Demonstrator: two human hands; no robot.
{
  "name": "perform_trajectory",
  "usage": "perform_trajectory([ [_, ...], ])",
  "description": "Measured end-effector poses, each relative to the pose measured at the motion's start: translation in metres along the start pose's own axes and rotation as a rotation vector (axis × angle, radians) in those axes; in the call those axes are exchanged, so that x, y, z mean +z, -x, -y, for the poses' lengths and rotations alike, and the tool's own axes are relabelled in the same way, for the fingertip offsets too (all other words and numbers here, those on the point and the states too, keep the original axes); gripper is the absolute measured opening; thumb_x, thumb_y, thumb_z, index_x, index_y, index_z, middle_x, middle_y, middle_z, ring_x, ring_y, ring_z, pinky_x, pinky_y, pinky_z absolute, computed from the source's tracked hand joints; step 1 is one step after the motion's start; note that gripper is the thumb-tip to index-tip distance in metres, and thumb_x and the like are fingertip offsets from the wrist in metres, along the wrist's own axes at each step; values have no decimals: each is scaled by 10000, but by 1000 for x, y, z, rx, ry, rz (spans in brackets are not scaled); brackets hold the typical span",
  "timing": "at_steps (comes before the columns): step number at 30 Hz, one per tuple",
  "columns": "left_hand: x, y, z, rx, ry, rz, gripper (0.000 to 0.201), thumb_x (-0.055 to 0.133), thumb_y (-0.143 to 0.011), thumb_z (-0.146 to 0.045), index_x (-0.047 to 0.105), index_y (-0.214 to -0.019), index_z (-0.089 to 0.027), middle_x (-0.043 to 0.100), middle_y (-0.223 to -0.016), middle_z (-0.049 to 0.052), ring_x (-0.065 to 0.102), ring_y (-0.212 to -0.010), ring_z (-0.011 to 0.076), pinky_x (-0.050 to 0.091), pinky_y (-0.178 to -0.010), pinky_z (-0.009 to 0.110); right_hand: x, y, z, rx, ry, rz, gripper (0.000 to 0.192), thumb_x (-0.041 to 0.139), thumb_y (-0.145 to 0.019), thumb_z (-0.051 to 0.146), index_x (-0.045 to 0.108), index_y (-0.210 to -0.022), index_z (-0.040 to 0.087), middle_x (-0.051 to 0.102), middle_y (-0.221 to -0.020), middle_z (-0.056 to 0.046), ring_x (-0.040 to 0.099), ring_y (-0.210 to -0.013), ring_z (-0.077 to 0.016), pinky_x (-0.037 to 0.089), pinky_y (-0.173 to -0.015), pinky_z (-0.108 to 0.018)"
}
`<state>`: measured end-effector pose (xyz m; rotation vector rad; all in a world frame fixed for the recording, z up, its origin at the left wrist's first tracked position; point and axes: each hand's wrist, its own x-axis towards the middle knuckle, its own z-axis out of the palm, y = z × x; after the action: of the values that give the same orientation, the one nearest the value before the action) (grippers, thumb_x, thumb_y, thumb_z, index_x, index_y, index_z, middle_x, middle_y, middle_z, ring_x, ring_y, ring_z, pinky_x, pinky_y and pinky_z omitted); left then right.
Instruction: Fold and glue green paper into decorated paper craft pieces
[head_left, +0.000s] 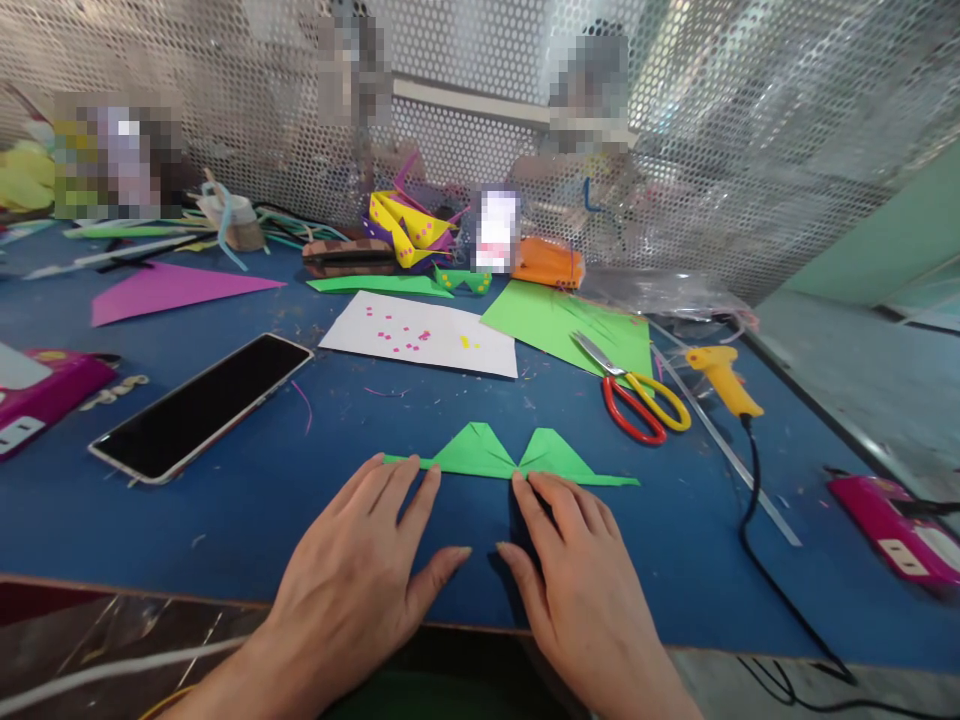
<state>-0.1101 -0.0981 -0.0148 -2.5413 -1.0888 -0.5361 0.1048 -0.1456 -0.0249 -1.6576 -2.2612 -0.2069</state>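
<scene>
A folded green paper piece (480, 452) lies flat on the blue table, with two pointed humps along a long thin strip. My left hand (367, 550) rests its fingertips on the strip's left end, fingers stretched and thumb apart. At the strip's middle and right part, the fingertips of my right hand (577, 565) press down, its thumb also spread. Neither hand grips the paper. Beyond it lie a white paper sheet (442, 350) with pink and yellow bits on it, and scissors (637, 395) with red and yellow handles.
A black-screened phone (202, 410) lies to the left. On the right are a yellow hot glue gun (724, 380), its black cord and a pink power strip (900, 530). Farther back are light green paper (562, 320), magenta paper (172, 292) and yellow folded paper (409, 228) before a perforated metal screen.
</scene>
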Motion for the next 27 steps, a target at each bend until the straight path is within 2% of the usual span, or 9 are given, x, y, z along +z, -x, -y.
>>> perform_trajectory([
  [5, 2, 3, 0, -22, 17, 24, 570, 445, -983, -490, 665, -1237, -30, 683, -1169, 230, 636, -1062, 372, 565, -881, 541, 0, -1, -1, 4, -2, 7, 463, 460, -1007, 366, 548, -1377, 102, 609, -1267, -170, 567, -1152, -313, 546, -921, -491],
  [12, 4, 7, 2, -54, 57, 69, 552, 452, -975, -542, 614, -1323, -145, 655, -1230, 177, 616, -1104, 333, 526, -963, 546, 0, -2, 1, 14, 10, 2, 454, 454, -1007, 355, 561, -1366, 100, 619, -1256, -173, 579, -1136, -312, 549, -911, -497],
  [17, 2, 3, 1, -44, 58, 75, 537, 483, -970, -502, 624, -1301, -103, 653, -1188, 203, 607, -1073, 357, 549, -903, 561, -1, -3, 1, 11, 21, 1, 453, 443, -1011, 357, 567, -1357, 92, 627, -1240, -178, 582, -1122, -324, 553, -896, -515],
  [23, 4, 4, -1, -70, 46, 84, 562, 461, -976, -516, 609, -1330, -106, 640, -1229, 202, 592, -1116, 377, 584, -832, 518, -1, -3, 0, 23, -7, 16, 444, 434, -1013, 338, 555, -1375, 112, 615, -1266, -175, 585, -1137, -315, 556, -907, -500],
  [27, 3, 3, -2, -35, 30, 60, 550, 436, -988, -489, 637, -1291, -77, 663, -1196, 211, 615, -1091, 367, 571, -870, 541, -1, -2, 0, 30, -23, 22, 448, 448, -1008, 329, 548, -1388, 113, 606, -1277, -173, 578, -1148, -316, 553, -919, -502],
])
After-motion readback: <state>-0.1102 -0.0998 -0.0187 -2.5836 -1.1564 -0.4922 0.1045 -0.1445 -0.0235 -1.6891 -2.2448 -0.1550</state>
